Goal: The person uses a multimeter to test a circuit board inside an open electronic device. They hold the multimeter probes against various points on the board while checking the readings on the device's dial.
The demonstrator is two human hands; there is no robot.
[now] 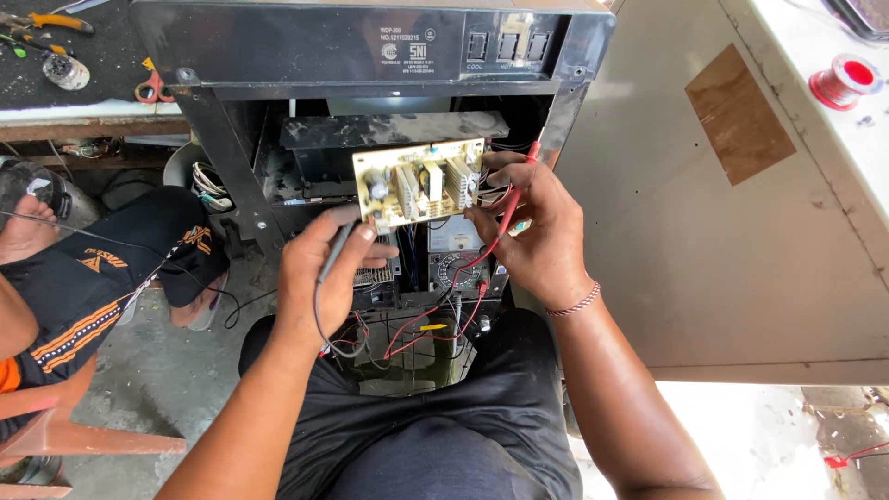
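Observation:
A pale yellow circuit board point(421, 181) with several components stands tilted inside an open black appliance cabinet point(231, 157). My left hand point(319, 273) grips a dark grey test probe point(335, 250) just below the board's lower left corner. My right hand point(537, 231) holds a red test probe point(511, 206) and touches the board's right edge. Red and black leads run down to an analogue multimeter point(456, 264) lying beneath the board.
Another person's leg point(93, 278) in black shorts sits at the left. A workbench point(83, 102) with pliers point(46, 20) and red scissors point(153, 88) lies behind. A white panel point(704, 259) stands at right, with a red tape roll point(845, 80) above.

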